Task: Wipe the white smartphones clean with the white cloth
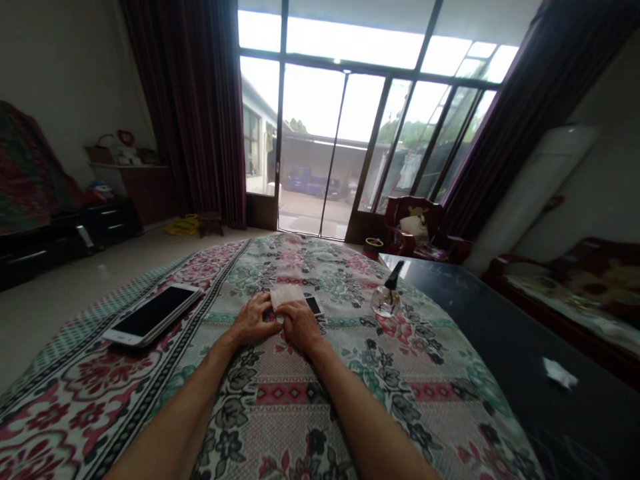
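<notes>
A folded white tissue [286, 293] lies between my hands on the flowered cloth. My left hand [254, 321] has its fingers bent at the tissue's left edge, with the thumb stretched toward my right hand. From the near side, my right hand [300, 325] curls its fingers over the tissue. Just right of the tissue, a small white-edged item with a dark face [314, 305] shows, partly covered. Farther right stands a clear round bottle [385, 301] with a black spray top. A large white phone [153, 313], its dark screen up, lies to the left on a dark item.
The patterned tablecloth [350, 413] covers the round table. Beside it, a dark glossy table [480, 320] holds a crumpled white paper [560, 373]. Wooden chairs [417, 227] stand at the right, a low black cabinet [113, 220] at the left, glass doors [315, 160] ahead.
</notes>
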A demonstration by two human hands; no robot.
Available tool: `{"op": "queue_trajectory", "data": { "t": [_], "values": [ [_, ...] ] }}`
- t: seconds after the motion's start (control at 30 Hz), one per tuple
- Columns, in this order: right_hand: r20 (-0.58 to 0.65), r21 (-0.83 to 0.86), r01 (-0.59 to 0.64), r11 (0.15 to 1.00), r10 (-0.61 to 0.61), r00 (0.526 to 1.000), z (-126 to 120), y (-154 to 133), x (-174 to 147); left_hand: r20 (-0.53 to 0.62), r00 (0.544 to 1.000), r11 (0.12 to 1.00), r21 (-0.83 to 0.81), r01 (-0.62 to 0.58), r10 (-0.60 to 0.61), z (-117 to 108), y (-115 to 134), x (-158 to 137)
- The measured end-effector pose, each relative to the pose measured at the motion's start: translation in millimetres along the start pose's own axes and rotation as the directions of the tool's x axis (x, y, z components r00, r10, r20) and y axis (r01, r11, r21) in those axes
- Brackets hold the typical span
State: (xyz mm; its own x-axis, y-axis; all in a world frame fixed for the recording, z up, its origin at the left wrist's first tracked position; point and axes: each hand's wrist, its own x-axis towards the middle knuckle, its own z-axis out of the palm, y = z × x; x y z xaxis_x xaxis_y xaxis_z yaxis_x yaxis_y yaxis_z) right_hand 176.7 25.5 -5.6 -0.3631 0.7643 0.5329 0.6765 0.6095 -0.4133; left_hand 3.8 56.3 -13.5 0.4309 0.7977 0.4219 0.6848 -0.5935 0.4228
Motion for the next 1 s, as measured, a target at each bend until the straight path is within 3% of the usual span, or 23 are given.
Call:
{"op": "queue_trajectory", "data": {
  "t": [0.23, 0.47, 0.8, 1.0],
  "values": [
    [-0.026, -0.041, -0.058, 0.997, 0.057, 0.998, -2.1, -6.7, -2.5, 0.056, 0.998, 0.999, -0.023, -0.039, 0.04, -3.2, -3.8, 1.8],
    [-0.078, -0.117, -0.176, 0.977, 0.168, 0.983, -5.1, -9.8, -5.0, 0.029, 0.999, 0.999, 0.02, 0.044, -0.044, 4.1, -4.9, -2.8],
    [-0.268, -0.138, -0.397, 0.907, 0.352, 0.897, -28.6, 29.9, -10.2, 0.045, 0.996, 0.997, 0.015, 0.075, -0.076, 4.1, -4.7, -2.4],
    [-0.293, -0.182, -0.345, 0.921, 0.284, 0.913, -27.7, 36.4, -11.0, 0.046, 0.995, 0.996, 0.019, 0.083, -0.084, 2.9, -2.1, -2.1]
  ]
}}
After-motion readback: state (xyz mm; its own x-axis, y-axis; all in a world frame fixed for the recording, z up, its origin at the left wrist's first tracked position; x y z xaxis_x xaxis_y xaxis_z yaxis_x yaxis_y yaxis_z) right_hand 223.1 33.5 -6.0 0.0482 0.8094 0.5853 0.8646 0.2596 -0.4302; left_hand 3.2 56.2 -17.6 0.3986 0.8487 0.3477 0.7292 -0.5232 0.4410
